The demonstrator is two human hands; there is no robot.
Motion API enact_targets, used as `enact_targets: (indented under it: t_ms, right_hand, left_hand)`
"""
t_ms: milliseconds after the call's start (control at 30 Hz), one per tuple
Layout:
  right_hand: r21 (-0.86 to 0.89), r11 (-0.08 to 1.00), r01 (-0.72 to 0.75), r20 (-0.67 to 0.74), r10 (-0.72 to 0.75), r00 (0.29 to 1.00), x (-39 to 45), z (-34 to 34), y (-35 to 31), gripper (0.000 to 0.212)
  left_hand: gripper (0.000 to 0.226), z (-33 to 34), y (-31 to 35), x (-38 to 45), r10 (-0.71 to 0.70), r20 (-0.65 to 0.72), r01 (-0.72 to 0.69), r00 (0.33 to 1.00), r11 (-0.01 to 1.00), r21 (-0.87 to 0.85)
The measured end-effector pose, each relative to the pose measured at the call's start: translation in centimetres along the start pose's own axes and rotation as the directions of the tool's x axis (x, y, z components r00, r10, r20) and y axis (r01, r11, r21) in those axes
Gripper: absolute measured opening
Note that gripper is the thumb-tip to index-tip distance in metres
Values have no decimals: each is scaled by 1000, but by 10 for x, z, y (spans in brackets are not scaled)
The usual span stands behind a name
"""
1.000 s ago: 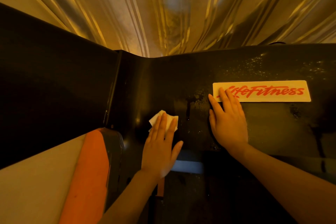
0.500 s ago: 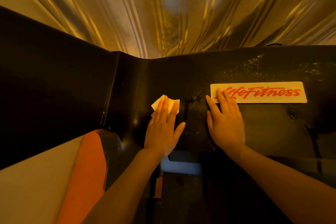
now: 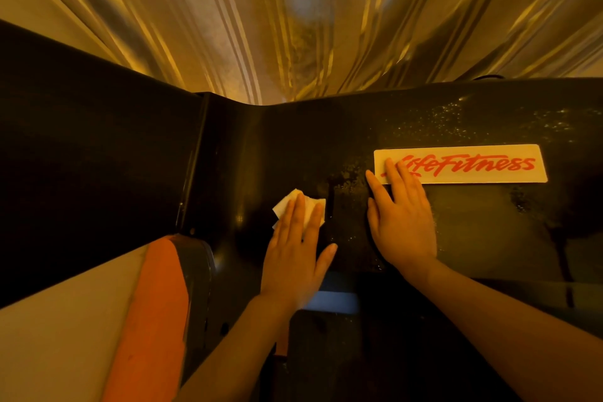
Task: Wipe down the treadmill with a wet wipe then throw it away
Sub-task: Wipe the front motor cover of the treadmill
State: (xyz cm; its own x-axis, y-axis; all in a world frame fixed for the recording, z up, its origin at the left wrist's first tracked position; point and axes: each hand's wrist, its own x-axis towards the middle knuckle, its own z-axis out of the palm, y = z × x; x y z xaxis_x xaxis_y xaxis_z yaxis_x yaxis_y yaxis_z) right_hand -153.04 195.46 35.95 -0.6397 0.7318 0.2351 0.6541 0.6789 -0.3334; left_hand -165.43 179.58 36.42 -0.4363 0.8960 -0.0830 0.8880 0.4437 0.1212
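The left hand (image 3: 295, 258), fingers flat, presses the wet wipe (image 3: 298, 206) on the treadmill (image 3: 277, 147) cover, at nine o'clock of the flat, bracing right hand (image 3: 403, 222). Best: firm overlapping strokes toward the speckled residue (image 3: 350, 178) near the logo sticker (image 3: 473, 164).

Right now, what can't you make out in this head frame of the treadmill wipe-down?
- Wet wipe: mostly under the left hand, so its full size and folding are hidden.
- Life Fitness label: the first letters are covered by the right hand.
- Treadmill cover: cut off by the right and bottom edges; too dark to tell wiped from unwiped areas.
- No bin is in view.
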Motion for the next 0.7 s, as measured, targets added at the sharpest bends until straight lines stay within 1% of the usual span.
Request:
enact_targets:
  t_ms: [133,300,433,533,700]
  right_hand:
    - [-5,1000,-3,17,3,1000,0,0,0,51]
    - [-6,1000,-10,17,10,1000,0,-1,0,51]
    - [-16,1000,-1,-8,1,1000,0,-2,-1,51]
    - [-18,1000,-6,6,7,1000,0,-2,-1,51]
    - [-11,1000,-6,21,6,1000,0,-2,0,51]
  left_hand:
    - [73,-13,-2,31,8,21,-7,1000,1000,-28]
    - [73,-21,1,57,-32,58,34,998,999,-34]
    - [74,-17,2,45,-5,28,6,1000,999,-36]
    - [73,-10,4,24,27,5,-27,1000,999,-33]
    - [72,2,14,-11,41,15,-41,999,998,-42]
